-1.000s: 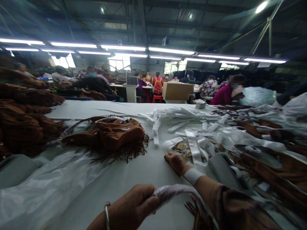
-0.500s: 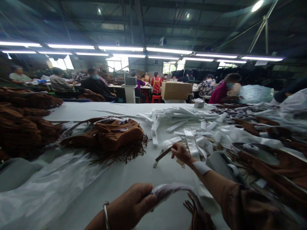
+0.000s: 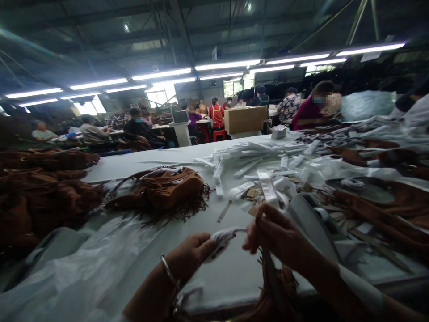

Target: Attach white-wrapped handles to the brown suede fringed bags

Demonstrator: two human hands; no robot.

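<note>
My left hand, with a bangle at the wrist, is closed around a bag strap wrapped in whitish film. Close to its right, my right hand is pinched on a thin flat strip, seen edge-on at the wrapped strap; whether they touch I cannot tell. Below my right hand hangs brown fringed material of a bag, partly hidden by the hand and forearm. A similar flat strip lies on the white table beyond my hands.
A brown fringed bag lies ahead, with brown bags piled at left. Clear plastic film covers the near left. White strips and a grey bin-like object are ahead and right. Co-workers sit beyond a cardboard box.
My right hand has drawn back from above the table to the wrapped strap, bringing the flat strip. My left hand has lifted the strap slightly. The view has tilted.
</note>
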